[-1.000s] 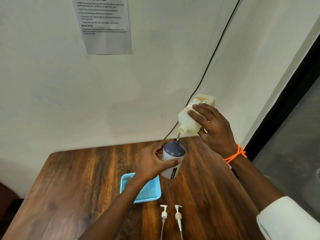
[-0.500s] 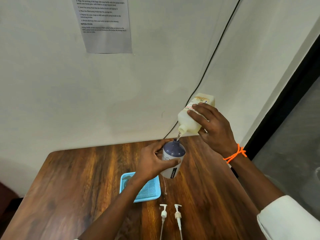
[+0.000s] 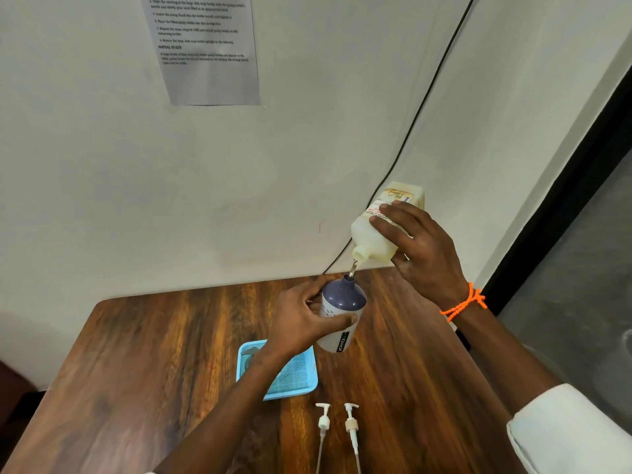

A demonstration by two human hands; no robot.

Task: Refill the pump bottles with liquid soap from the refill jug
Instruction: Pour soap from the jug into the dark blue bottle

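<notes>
**Soap mid-pour over a wooden table**

Pale plaster wall backs a dark, streaky-grained wooden table [image 3: 136, 354], with a printed sheet [image 3: 205, 49] taped up high and a black cable [image 3: 424, 97] running down to the table's back edge.

The person's left hand [image 3: 301, 323] has its fingers and thumb curled round a pump bottle [image 3: 340, 314], held above the table and tipped slightly; the bottle has a rounded navy dome top over a smooth white body with a dark label strip. The right hand [image 3: 424, 254] grips the refill jug [image 3: 379, 230], a squarish, translucent cream plastic container with a paper label, upended so its short neck points down at the bottle's narrow opening. A thin stream of soap [image 3: 353, 268] bridges the small gap between the two mouths.

Judging by this, the task is in its pouring stage for this bottle. How full it is cannot be told through the opaque wall. Two white pump heads [image 3: 337, 425] with long dip tubes lie side by side on the near part of the table, so neither is fitted yet. A shallow light-blue plastic tray [image 3: 294, 381] with a mesh-patterned floor sits beneath the left forearm; something dark shows at its far corner, too hidden to name. Fitting the pumps, and probably filling another bottle, remain.
</notes>
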